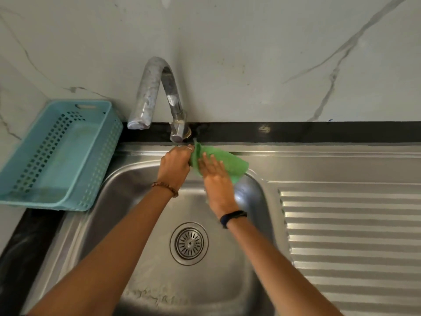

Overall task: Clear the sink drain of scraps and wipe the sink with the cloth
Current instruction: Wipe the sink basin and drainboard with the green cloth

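Observation:
A green cloth [230, 164] lies over the back rim of the steel sink [141, 179], just right of the tap's base. My left hand [174, 164] grips the cloth's left edge with closed fingers. Flat on the cloth rests my right hand [215, 176], fingers spread and pressing it against the sink's back wall. The round drain strainer [189, 243] sits in the middle of the basin floor, and I see no scraps on it. The basin floor looks wet near the front.
A curved metal tap [157, 94] rises from the black counter strip [296, 132] behind the sink. A light blue perforated basket [57, 156] stands at the left. The ribbed draining board [350, 236] fills the right. A marble-patterned wall is behind.

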